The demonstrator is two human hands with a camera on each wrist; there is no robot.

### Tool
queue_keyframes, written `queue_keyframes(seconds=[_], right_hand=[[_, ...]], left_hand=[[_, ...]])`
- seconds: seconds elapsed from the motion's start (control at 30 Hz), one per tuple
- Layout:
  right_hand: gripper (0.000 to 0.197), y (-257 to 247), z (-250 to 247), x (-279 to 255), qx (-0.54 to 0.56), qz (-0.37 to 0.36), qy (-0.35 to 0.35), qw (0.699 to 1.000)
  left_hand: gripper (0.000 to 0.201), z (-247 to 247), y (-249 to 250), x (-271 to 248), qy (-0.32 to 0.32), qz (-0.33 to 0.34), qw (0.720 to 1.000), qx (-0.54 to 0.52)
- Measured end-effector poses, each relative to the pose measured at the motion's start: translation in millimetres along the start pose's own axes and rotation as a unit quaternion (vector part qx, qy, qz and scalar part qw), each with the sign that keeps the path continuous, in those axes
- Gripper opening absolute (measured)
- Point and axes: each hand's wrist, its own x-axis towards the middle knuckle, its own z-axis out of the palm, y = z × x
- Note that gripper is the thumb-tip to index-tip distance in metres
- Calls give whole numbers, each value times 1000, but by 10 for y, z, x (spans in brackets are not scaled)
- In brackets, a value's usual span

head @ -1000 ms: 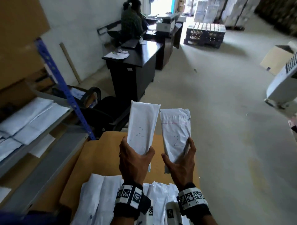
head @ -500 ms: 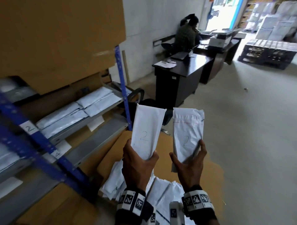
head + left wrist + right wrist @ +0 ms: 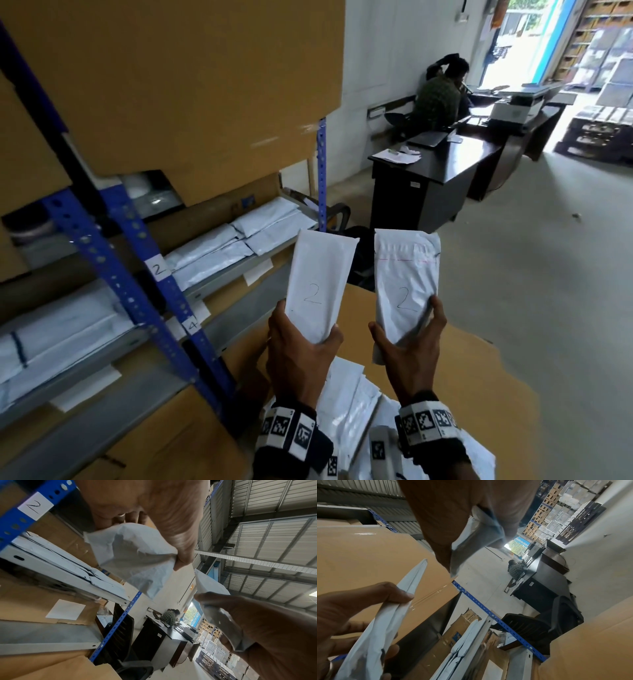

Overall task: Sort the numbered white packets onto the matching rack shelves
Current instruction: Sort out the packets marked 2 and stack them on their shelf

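My left hand [image 3: 301, 346] grips the lower end of a white packet [image 3: 320, 281] marked 2, held upright. Beside it my right hand [image 3: 409, 353] grips a second white packet [image 3: 406, 281], also marked 2. The left wrist view shows the left packet [image 3: 135, 555] pinched under my thumb, and the right wrist view shows the right packet [image 3: 477, 536] in my fingers. The blue rack [image 3: 113, 260] stands to the left, its post labelled 2 [image 3: 157, 269] and 4 [image 3: 191, 324]. Several white packets [image 3: 239, 243] lie on the shelf beside label 2. More packets [image 3: 346, 397] lie below my hands in a cardboard box [image 3: 476, 387].
Large cardboard sheets [image 3: 191, 89] cover the upper rack. A black office chair [image 3: 356, 246] sits just beyond the packets. A black desk [image 3: 431, 181] with a seated person [image 3: 440, 96] is farther back. Open concrete floor [image 3: 548, 274] lies to the right.
My head has turned left, bringing the rack and its number labels into view. Both hands still hold their packets upright, side by side.
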Motion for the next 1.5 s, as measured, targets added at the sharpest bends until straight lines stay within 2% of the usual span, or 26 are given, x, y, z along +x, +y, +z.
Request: queue_keyframes(seconds=[0.13,0.37,0.6,0.67,0.83,0.97,1.13,1.27,1.5], right_hand=[[112,-140,410,-232,9,14,4,1000],[112,-226,1050,-660,-18,44,-7,999],[106,-299,1436,-686,-38,55,-27,997],[102,-268,1522,-632,-40,63,-32,997],[89,-150,1846,-376,-7,87,-35,996],[59,-68,2238,-15,45,116,-21,992],[61,43,2673,322,88,113,-35,989],[46,229,2958,492,65,171,-67,981],[51,304,3557,1061,72,179,-108,975]], left_hand=[[102,-273,-325,288,-3,12,1000,6],[109,-624,-976,693,-67,-1,997,47],[137,-742,-1349,1033,-94,-33,995,19],[137,-723,-1399,1129,-110,-44,993,21],[107,-620,-1430,1381,-130,-50,989,55],[106,-515,-1355,1769,-146,-65,985,71],[101,-407,-1257,2315,-117,-61,986,99],[99,-257,-1277,2689,-105,-54,985,129],[98,-11,-1145,3490,-100,-38,970,219]])
